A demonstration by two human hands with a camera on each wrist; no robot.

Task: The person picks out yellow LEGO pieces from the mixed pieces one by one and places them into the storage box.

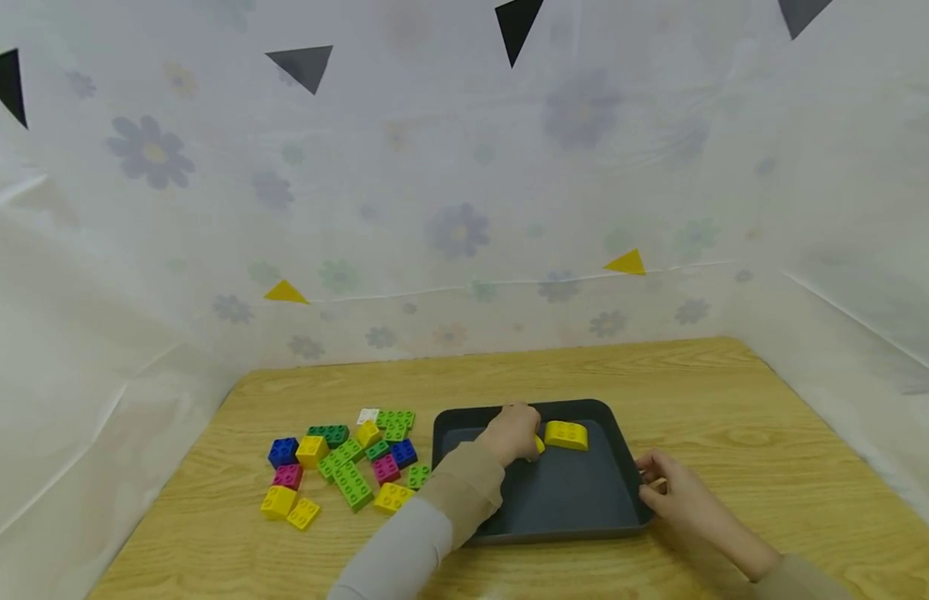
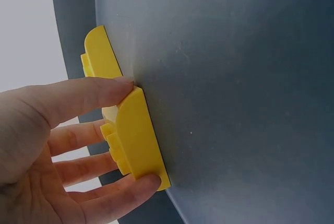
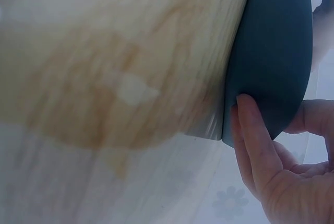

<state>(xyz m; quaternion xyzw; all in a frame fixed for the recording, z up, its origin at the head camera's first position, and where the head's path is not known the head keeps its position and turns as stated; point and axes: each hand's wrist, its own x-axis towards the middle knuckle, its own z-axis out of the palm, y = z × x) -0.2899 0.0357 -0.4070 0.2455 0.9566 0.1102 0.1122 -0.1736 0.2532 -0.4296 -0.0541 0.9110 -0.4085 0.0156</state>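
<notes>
In the head view, my left hand (image 1: 511, 433) reaches into a dark grey tray (image 1: 561, 500). It holds a yellow curved-top building brick (image 2: 141, 135) lengthwise, thumb at one end and a finger at the other, low over the tray floor. A second yellow curved brick (image 1: 566, 435) lies to the right of it, close to the tray's far wall. At the tray's right side is my right hand (image 1: 677, 492). Its fingertips (image 3: 248, 106) press the outer wall, with the thumb around the other side, gripping the tray edge.
Left of the tray, building bricks in several colours are spread on the wooden table (image 1: 209, 542). Among them are a light green brick (image 1: 353, 486), a blue brick (image 1: 284, 452) and a yellow brick (image 1: 279, 502). A flower-patterned sheet (image 1: 464, 167) hangs behind and beside the table.
</notes>
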